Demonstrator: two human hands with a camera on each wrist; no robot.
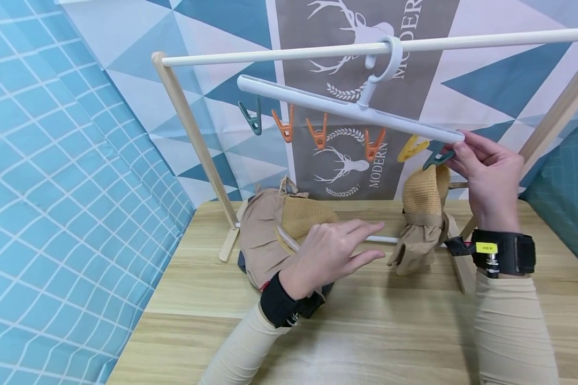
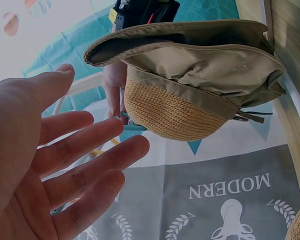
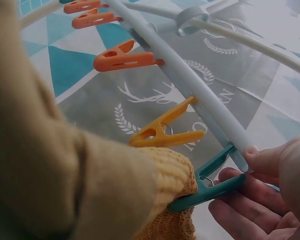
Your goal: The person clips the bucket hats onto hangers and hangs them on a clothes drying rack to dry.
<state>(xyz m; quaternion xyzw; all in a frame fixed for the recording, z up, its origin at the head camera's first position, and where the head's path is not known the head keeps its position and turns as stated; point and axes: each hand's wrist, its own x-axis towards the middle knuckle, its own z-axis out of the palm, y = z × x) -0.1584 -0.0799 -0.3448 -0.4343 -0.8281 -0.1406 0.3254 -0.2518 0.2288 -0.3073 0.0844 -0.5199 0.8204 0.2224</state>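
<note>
The left hand (image 1: 332, 248) partly hides one hat (image 1: 265, 235) (in the head view).

open air between the fingertips of the left hand (image 1: 329, 251) and the hanging hat (image 1: 421, 195), bare tabletop (image 1: 380, 326) below them, the lying hat (image 1: 265, 230) blocking space left of them, hanger (image 1: 298, 96) and clips (image 1: 320, 140) barring the way above, a rack post (image 1: 559, 111) behind the right hand (image 1: 495, 174)
</note>
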